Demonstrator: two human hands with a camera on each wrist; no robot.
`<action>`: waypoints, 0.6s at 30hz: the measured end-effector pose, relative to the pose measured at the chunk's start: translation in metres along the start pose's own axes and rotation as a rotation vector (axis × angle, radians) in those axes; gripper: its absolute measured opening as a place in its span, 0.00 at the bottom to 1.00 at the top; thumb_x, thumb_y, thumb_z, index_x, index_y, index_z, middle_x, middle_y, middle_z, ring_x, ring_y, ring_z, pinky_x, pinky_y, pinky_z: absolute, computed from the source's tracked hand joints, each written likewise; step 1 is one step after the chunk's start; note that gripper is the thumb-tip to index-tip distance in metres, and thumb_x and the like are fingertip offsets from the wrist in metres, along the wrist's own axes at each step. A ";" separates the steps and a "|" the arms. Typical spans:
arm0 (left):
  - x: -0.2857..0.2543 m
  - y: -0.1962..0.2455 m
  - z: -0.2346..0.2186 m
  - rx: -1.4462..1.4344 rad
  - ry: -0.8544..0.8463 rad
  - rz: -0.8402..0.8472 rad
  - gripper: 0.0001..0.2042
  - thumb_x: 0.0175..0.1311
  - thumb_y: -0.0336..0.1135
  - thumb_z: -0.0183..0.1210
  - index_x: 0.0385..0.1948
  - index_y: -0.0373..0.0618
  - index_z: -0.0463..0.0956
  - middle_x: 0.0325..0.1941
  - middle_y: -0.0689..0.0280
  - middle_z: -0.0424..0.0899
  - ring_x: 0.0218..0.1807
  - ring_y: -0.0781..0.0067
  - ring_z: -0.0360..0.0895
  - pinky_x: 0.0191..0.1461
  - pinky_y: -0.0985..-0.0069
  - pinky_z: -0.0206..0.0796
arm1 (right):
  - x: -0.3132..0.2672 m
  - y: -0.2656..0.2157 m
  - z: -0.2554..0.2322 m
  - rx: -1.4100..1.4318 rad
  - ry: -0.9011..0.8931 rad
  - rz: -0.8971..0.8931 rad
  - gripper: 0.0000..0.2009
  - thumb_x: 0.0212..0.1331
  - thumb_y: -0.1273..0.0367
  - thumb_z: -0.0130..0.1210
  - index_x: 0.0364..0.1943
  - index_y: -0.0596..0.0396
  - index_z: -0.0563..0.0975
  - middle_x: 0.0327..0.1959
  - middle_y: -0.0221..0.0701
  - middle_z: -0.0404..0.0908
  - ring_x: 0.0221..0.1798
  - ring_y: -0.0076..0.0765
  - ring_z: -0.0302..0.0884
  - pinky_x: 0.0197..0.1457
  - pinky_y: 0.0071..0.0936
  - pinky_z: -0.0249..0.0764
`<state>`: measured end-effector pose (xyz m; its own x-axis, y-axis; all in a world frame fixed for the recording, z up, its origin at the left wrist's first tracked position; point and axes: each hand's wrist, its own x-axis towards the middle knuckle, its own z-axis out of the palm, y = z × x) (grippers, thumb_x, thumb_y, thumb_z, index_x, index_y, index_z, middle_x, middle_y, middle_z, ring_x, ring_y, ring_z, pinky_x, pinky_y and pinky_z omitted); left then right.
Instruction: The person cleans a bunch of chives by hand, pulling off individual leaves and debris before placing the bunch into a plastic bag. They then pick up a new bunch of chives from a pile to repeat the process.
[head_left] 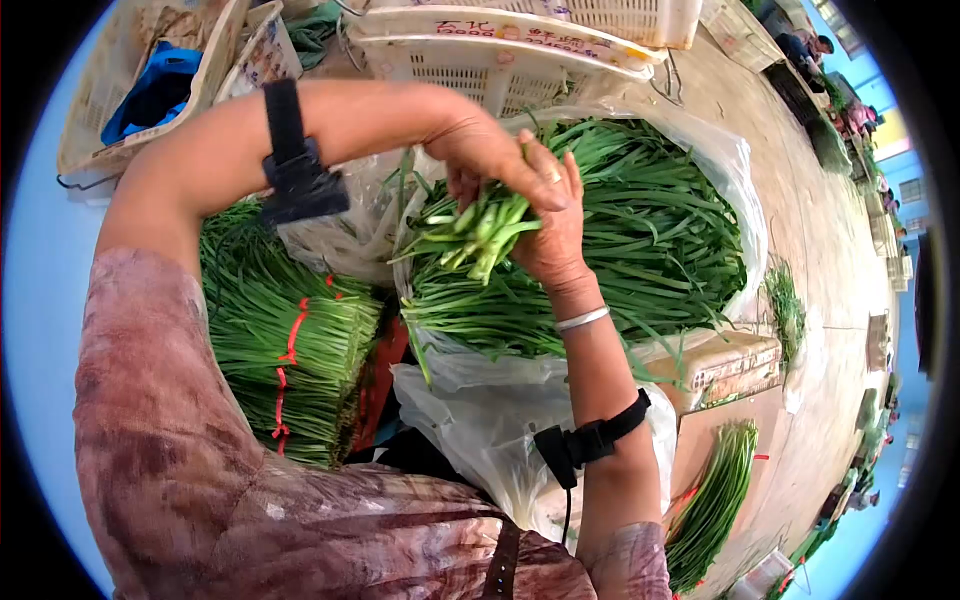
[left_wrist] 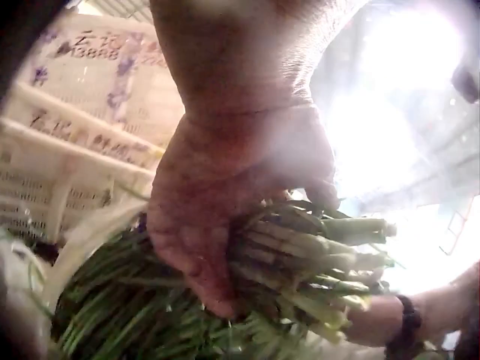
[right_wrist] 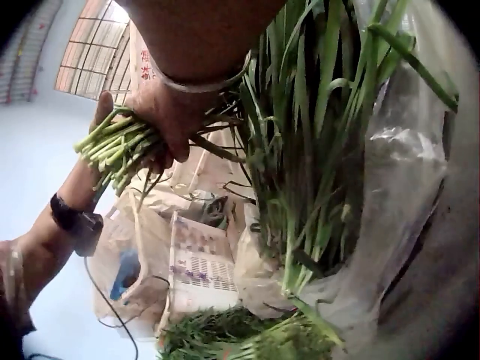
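Note:
Both hands hold one bunch of garlic chives (head_left: 475, 240) above a big heap of loose chives. My left hand (head_left: 495, 150) comes from the left and curls over the top of the bunch; in the left wrist view its fingers (left_wrist: 206, 277) wrap over the pale stalks (left_wrist: 307, 259). My right hand (head_left: 555, 225), with a silver bangle at the wrist, grips the bunch from the other side. In the right wrist view the cut ends (right_wrist: 112, 150) stick out past the right hand (right_wrist: 169, 112). The leafy part trails behind toward the heap (head_left: 650, 230).
A clear plastic bag (head_left: 740, 190) lines the heap. Chive bundles (head_left: 320, 370) with red ties lie on the left, and another bundle (head_left: 715, 500) on cardboard at right. White crates (head_left: 500, 75) stand behind; a crate (head_left: 90, 130) at far left holds blue cloth.

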<state>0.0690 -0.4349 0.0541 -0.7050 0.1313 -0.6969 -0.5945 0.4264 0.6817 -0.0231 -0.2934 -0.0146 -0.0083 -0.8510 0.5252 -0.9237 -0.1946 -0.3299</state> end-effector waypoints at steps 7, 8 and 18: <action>-0.020 0.046 -0.026 -0.200 0.094 0.086 0.46 0.47 0.79 0.37 0.43 0.36 0.72 0.24 0.60 0.79 0.25 0.74 0.78 0.26 0.83 0.64 | 0.013 0.004 -0.017 1.548 0.425 0.339 0.18 0.58 0.70 0.50 0.53 0.58 0.66 0.51 0.38 0.73 0.48 0.32 0.74 0.52 0.27 0.73; -0.025 0.041 -0.025 -0.193 0.094 0.090 0.46 0.47 0.79 0.37 0.43 0.36 0.72 0.24 0.60 0.79 0.25 0.74 0.78 0.26 0.83 0.64 | 0.012 0.009 -0.018 1.147 0.457 0.266 0.21 0.55 0.71 0.53 0.53 0.58 0.65 0.50 0.37 0.73 0.49 0.31 0.74 0.52 0.26 0.73; 0.049 -0.039 0.024 0.530 1.149 0.569 0.57 0.36 0.64 0.66 0.66 0.40 0.45 0.69 0.47 0.48 0.70 0.51 0.46 0.70 0.58 0.41 | -0.012 0.025 -0.058 0.196 0.462 0.396 0.21 0.49 0.74 0.60 0.51 0.55 0.72 0.46 0.30 0.77 0.47 0.30 0.72 0.54 0.28 0.67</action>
<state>0.0665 -0.4231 -0.0120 -0.8716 -0.2921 0.3936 -0.0871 0.8826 0.4620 -0.0683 -0.2601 0.0164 -0.5393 -0.5873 0.6035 -0.7300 -0.0311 -0.6827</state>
